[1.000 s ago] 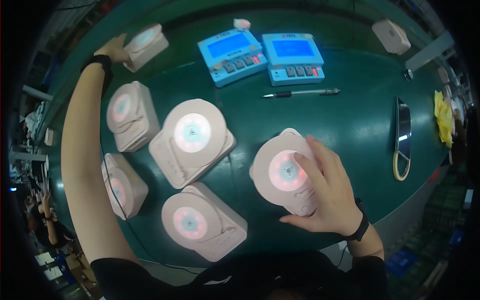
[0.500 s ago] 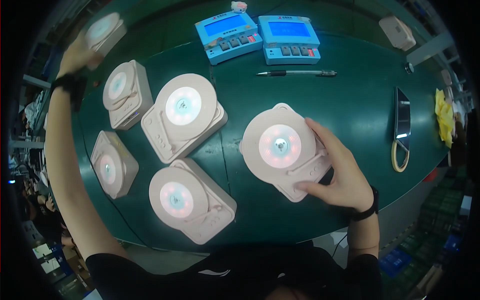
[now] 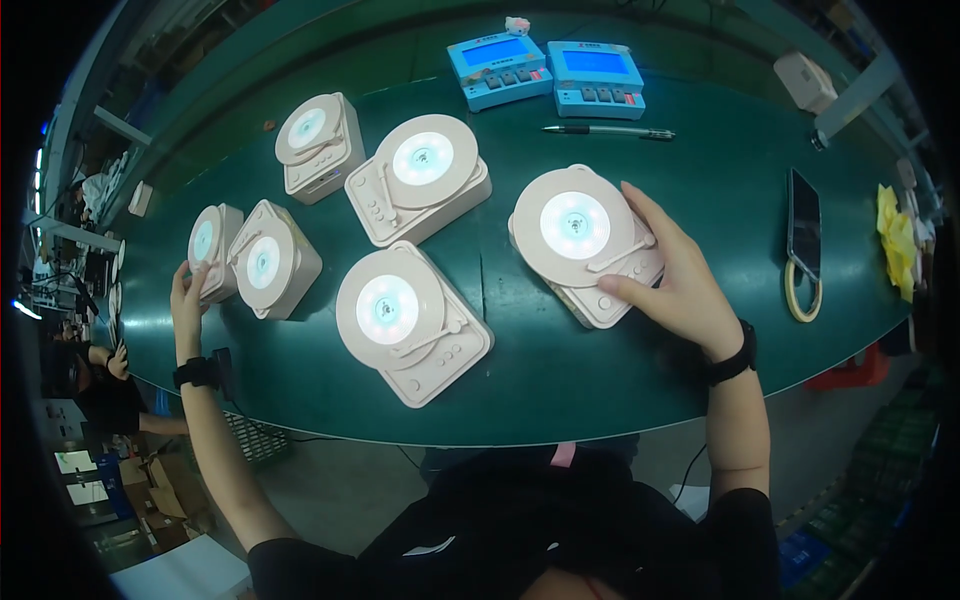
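My right hand (image 3: 675,285) grips a pale pink toy-like record player (image 3: 572,275) by its right side, thumb on the near corner and fingers along the far edge; its round disc glows at the centre. At the far left of the table, my left hand (image 3: 188,295) is closed on the near end of another such record player (image 3: 221,225). Right beside that one stands a third record player (image 3: 300,287), angled the other way. Between my hands are more of the same kind: a near one (image 3: 450,355), a middle one (image 3: 465,195) and a far one (image 3: 340,165), all with lit discs.
Two blue boxes with screens and keys, a left one (image 3: 500,75) and a right one (image 3: 597,80), stand at the back. Before them lies a pen (image 3: 610,131). A phone (image 3: 803,225) with a ring strap and yellow crumpled material (image 3: 897,245) lie at the right. Another person's hand (image 3: 118,362) shows at far left.
My left hand has brought its record player from the far left back toward me, beside another one. My right hand keeps its grip. The whole view has shifted.
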Tool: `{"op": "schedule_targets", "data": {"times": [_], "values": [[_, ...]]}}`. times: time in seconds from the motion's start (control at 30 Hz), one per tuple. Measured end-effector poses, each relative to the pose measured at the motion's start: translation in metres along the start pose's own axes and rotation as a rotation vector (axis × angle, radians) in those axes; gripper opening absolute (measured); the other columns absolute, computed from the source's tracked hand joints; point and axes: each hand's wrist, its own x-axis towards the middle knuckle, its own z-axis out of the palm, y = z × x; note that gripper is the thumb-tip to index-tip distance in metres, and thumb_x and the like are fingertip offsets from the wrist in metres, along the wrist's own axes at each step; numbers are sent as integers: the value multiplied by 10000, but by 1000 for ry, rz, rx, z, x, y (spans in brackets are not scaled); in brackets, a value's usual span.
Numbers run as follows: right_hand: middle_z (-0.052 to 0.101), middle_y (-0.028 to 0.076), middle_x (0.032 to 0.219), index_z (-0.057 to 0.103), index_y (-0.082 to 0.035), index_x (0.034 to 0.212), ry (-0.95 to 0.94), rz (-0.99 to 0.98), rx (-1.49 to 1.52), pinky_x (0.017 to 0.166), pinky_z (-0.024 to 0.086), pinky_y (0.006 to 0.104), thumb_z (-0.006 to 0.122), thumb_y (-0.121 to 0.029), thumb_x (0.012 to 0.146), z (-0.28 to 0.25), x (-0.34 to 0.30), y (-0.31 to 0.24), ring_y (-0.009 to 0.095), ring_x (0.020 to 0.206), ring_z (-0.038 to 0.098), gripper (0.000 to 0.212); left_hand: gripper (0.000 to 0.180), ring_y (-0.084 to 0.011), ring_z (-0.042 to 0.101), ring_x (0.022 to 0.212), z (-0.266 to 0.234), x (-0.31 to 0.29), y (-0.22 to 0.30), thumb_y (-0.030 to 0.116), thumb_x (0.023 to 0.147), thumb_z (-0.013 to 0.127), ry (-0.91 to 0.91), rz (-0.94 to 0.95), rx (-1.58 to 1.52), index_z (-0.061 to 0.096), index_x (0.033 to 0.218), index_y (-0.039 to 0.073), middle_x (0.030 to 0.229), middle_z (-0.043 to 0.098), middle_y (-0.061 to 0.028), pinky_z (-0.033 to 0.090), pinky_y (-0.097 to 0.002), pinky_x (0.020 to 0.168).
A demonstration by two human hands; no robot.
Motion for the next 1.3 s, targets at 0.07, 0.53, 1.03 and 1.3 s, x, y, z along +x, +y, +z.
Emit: {"op": "schedule_targets", "data": {"times": [0.07,0.53,1.03,1.3], "values": [[485,231,1362,379,19,1412,-2,-10,-24,1072,351,378,784,-250,729,0,-1,-1,328,1288,466,838,642,-159,573,1028,0,-4,-10,400,824,678,-47,-40,-65,506,1338,55,1190,619,-80,448,-323,831],[507,221,1331,384,27,1406,5,49,-21,1062,352,360,772,-284,732,3,-1,-9,291,1252,486,838,465,-55,522,989,-7,10,-53,312,915,611,-204,-98,-477,547,1330,112,1133,627,48,363,-222,737],[503,200,1339,380,8,1417,-2,36,4,1074,340,360,770,-238,717,8,-1,-11,282,1253,480,838,446,-53,536,916,-1,-7,-35,276,911,613,-99,-146,-474,550,1321,112,1087,630,56,394,-214,697],[496,197,1347,368,10,1425,28,57,-5,1079,336,367,758,-197,714,12,-2,-10,277,1253,479,837,447,-41,535,892,1,-15,-24,275,911,619,-159,-124,-467,552,1316,97,1047,631,50,397,-196,676]]}}
